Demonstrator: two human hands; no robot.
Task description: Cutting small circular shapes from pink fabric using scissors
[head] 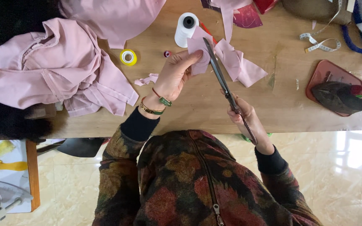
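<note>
1. While the head view is looking straight down at the worktop (pixel 281 104), the step in hand is judged to be trimming: the left hand (pixel 173 77) is pinching a small pink fabric piece (pixel 198 50) between thumb and fingers, holding it raised just above the wood.
2. The right hand (pixel 244 115) is gripping the handles of long scissors (pixel 222 77), whose blades are angling up and touching the right edge of the held piece; how far the blades are parted cannot be told.
3. The next move is judged to be calling for the left hand turning the piece steadily while the blades are closing along its outline, with the fingers staying off the cutting line.
4. Counted, head view: one pair of scissors; one white thread cone (pixel 185 27) standing just behind the held piece; one yellow tape roll (pixel 128 57); one small bobbin (pixel 167 54).
5. Pink cloth is lying in four places: a large garment heap (pixel 59 67) at left, a folded offcut (pixel 239 65) just right of the blades, a strip (pixel 228 16) beyond it, and a small scrap (pixel 147 79) near the left wrist.
6. One measuring tape (pixel 321 44) is curling at upper right; one iron (pixel 344 98) is resting on its red stand (pixel 321 73).
</note>
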